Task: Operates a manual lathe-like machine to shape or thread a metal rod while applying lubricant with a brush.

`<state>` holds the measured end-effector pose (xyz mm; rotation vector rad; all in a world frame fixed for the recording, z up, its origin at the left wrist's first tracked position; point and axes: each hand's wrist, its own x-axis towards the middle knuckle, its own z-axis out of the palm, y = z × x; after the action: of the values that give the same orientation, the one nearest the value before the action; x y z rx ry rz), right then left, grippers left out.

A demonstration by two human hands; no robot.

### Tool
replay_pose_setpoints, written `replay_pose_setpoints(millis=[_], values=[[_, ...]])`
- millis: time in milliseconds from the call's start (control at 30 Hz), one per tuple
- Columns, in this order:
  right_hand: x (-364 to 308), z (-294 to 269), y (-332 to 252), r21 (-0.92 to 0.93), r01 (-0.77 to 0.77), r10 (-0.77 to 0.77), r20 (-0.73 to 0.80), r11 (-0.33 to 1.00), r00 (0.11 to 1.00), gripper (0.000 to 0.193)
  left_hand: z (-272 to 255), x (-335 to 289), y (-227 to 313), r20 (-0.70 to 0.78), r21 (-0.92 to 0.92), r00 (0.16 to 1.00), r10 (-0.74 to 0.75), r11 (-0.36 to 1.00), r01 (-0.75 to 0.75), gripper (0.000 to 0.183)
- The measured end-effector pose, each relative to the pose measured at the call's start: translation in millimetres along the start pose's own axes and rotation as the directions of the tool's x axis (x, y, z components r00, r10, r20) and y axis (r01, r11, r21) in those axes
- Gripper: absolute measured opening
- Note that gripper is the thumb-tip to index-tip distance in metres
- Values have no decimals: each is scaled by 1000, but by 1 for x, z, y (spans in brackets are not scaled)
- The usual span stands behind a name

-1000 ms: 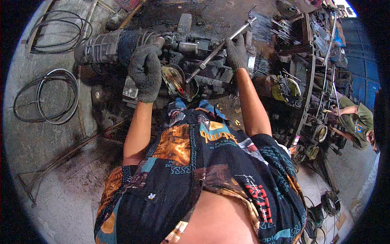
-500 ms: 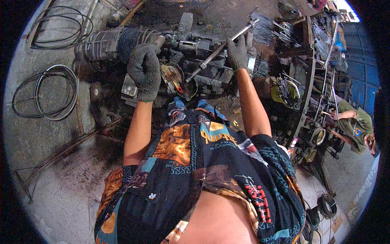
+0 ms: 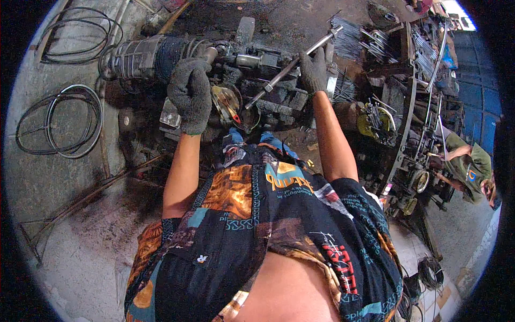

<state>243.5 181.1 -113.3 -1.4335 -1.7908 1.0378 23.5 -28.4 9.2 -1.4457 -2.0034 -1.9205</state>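
A grey knitted glove covers my left hand (image 3: 190, 96), whose fingers are curled around a rounded metal knob or lever end (image 3: 211, 53) on the dark, greasy machine (image 3: 273, 86). My right hand (image 3: 314, 72), gloved too, is closed on a long steel bar handle (image 3: 284, 71) slanting across the machine's right part. Between the hands, a short shiny metal cylinder (image 3: 248, 60) sits in the machine. Below it is a pan (image 3: 249, 119), and next to my left hand a cut-open container (image 3: 226, 102) holds a brush with a red part (image 3: 236, 115).
A ribbed motor-like housing (image 3: 139, 59) stands left. Cable coils (image 3: 59, 122) hang on the left wall. Thin metal rods (image 3: 347, 40) lie at far right, near a yellow bucket (image 3: 375, 118) of metal pieces. Beyond a long metal frame (image 3: 402, 145), another person (image 3: 469, 166) works.
The slot in the machine between my hands now shows a bright cylinder face where it looked darker. My hands stay almost in place. The other person's arm has shifted.
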Motion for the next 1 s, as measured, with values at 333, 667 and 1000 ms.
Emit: replay_pose_setpoints(millis=[333,667,1000], values=[[7,3,17,25,-46,44,70,999,997,59,2,-2,-1,-30,22,999,-14,1000,15,19],[2,7,1,41,-42,39,65,998,997,26,-11,-4,-19,-62,0,998,-19,1000,19,12],[7,10,21,16,-8,7,19,1000,1000,34,-8,-2,-18,-40,-81,997,-60,995,57,7]])
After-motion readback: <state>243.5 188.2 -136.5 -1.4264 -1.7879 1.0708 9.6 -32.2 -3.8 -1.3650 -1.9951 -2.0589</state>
